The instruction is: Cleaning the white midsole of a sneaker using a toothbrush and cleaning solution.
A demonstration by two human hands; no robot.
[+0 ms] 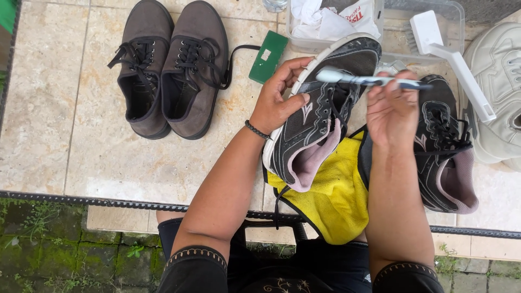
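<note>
The left grip (279, 100) clamps the black sneaker (320, 108); the right grip (393, 106) pinches a toothbrush (369, 80) across it.

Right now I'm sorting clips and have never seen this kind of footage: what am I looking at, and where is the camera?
There is one picture, from a camera on a person's head, looking down at their own bare hands. The left hand grips a black sneaker, tilted above a yellow cloth. The right hand holds a toothbrush against it. On the tiled surface lie a brown pair of shoes, the matching black sneaker, a white brush, a white shoe, a green block and a clear tub.
</note>
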